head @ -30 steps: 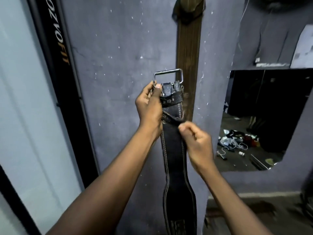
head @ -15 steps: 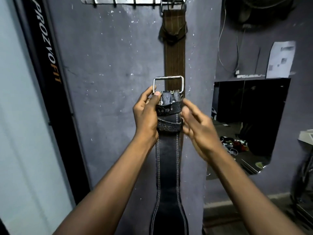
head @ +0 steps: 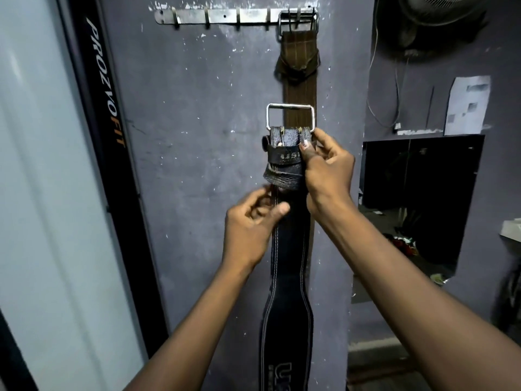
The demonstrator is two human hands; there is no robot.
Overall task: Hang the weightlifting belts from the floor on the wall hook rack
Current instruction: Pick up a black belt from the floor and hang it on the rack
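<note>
The black belt (head: pixel 287 263) hangs upright, its long axis vertical, buckle (head: pixel 290 117) uppermost and well below the hook rack (head: pixel 225 16). The right hand (head: pixel 327 170) pinches it just under the buckle, nearer the hooks; the left hand (head: pixel 251 230) grips the strap lower, beside 1 brown belt (head: pixel 298 86) already hung.

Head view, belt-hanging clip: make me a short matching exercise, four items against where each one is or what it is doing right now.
Items:
1. brown belt
2. black belt
3. right hand
4. left hand

States:
A. pinches the strap lower down
B. hangs from the hook rack by its buckle
C. grips just below the metal buckle
D. held up in front of the wall, not yet hooked

Pairs: 1-B, 2-D, 3-C, 4-A
</note>
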